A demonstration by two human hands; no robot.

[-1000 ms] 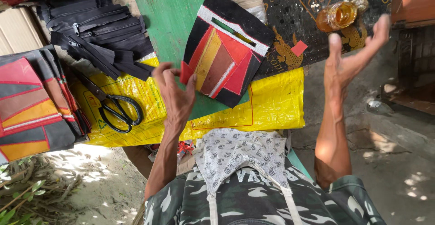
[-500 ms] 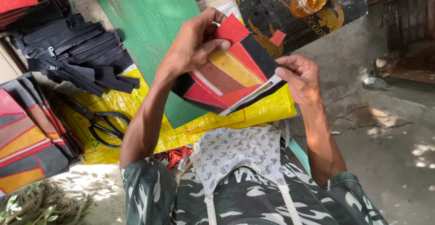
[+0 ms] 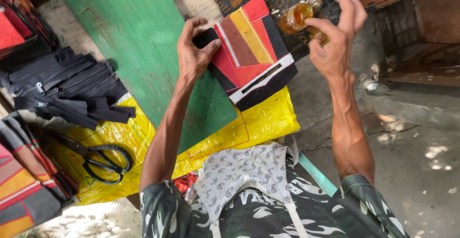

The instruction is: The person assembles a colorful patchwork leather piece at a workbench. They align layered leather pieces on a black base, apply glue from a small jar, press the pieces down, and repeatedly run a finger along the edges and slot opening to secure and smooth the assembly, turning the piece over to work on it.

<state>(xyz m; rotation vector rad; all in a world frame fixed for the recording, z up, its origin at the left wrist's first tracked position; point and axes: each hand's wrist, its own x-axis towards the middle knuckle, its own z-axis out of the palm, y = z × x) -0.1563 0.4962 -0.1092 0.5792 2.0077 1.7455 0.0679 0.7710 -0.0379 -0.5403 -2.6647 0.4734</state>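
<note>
The striped patchwork panel (image 3: 251, 51) is now gripped by the left hand (image 3: 194, 56) alone — the right hand (image 3: 335, 39), released 0.5 s ago, is lifted open at 3 o'clock, above the green board (image 3: 139, 41).

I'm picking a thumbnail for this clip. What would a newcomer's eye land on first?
First, the striped patchwork piece in red, yellow, brown and black, held up at centre by the left hand, while the right hand is raised open beside it, apart from it. Next, the green board and the bright yellow sheet beneath. At lower left, black scissors lie on the yellow sheet, near a pile of black strips.
</note>
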